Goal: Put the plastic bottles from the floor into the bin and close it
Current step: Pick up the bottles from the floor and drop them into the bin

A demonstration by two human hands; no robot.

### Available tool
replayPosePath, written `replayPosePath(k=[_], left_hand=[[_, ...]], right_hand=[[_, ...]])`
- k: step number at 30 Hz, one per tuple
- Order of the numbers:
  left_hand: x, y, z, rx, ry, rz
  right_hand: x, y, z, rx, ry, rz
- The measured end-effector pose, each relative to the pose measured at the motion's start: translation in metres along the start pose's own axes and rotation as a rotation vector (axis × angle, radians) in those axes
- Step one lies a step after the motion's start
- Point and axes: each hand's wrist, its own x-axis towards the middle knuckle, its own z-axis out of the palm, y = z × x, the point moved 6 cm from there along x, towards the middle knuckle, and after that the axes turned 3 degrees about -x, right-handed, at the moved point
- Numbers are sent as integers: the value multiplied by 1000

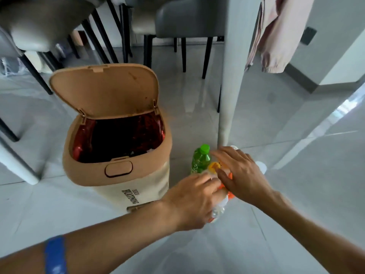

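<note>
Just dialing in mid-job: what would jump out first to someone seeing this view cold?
The tan bin at left centre, its lid flipped up and a red liner inside. Right of it, both hands meet over an orange-capped bottle on the floor: left hand low on it, right hand near the cap. A green bottle stands upright just behind, by the white table leg.

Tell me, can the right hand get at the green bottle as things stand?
Probably yes. The green bottle stands upright just beside the right hand, its cap and left side uncovered. That hand is busy on the orange-capped bottle with the left hand, though.
</note>
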Motion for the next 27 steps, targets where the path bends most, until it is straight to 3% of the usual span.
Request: replayPosePath(k=[6,12,15,18,22,27], left_hand=[[14,18,51,73,-223,41],[10,0,49,-15,-219,-158],[8,-10,34,-95,-285,-240],[12,-20,-32,-290,-91,-294],[-4,-65,-177,-357,201,-358],[-58,-134,-307,-389,596,-446]], right_hand=[[8,13,24,-62,-253,-217],[14,13,27,62,-289,-93],[23,12,14,131,-209,-44],[44,7,-28,231,-7,7],[76,-25,-112,471,353,-46],[112,-69,-177,648,609,-133]])
